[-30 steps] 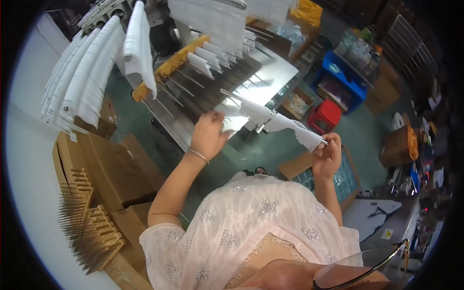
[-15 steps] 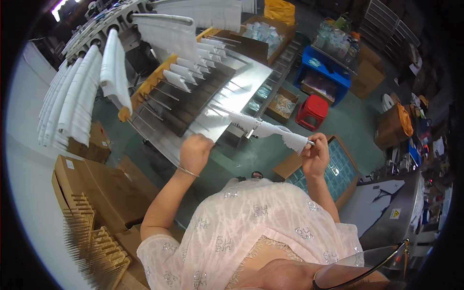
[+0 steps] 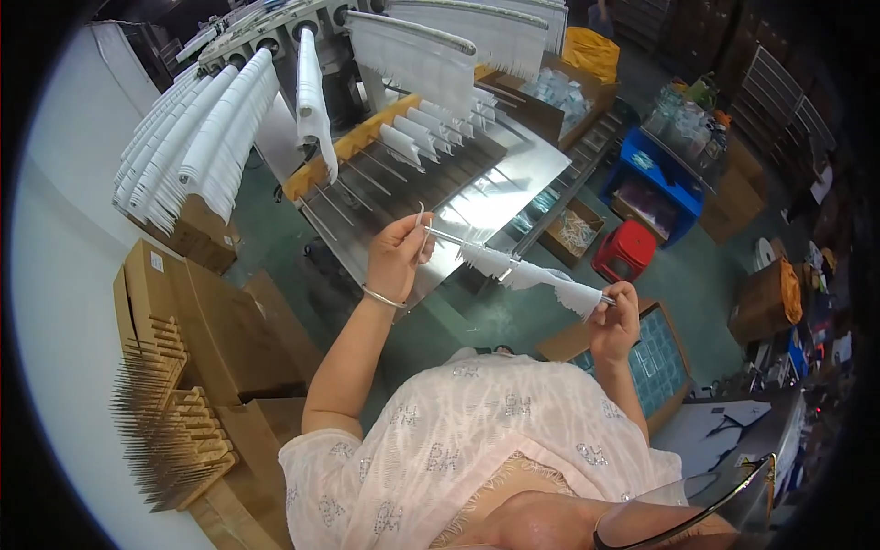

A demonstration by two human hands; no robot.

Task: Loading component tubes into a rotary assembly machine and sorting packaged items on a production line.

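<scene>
Between my hands a thin metal rod (image 3: 446, 237) slopes down to the right, with a piece of white cloth (image 3: 536, 277) gathered along it. The cloth has ragged, fringed edges. My left hand (image 3: 401, 246) pinches the rod near its bare upper end, and a narrow white strip (image 3: 421, 213) sticks up from those fingers; I cannot tell what it is. The lower end of the rod is gripped by the fingers of my right hand (image 3: 616, 325). Just beyond, a metal table (image 3: 522, 165) carries a wooden bar (image 3: 367, 135) with rods, some bearing white cloth pieces.
Rolled white cloths (image 3: 234, 137) hang from a machine (image 3: 280, 37) at the upper left. Wooden racks with spikes (image 3: 174, 422) stand by cardboard boxes (image 3: 215, 321) at left. To the right are a red stool (image 3: 625, 250), a blue stand (image 3: 653, 183) and a box of bluish packets (image 3: 662, 362).
My left hand has opened from a closed curl and now pinches the rod's upper end. My right hand still grips the lower end. The whole view has shifted, with the scene moved rightward.
</scene>
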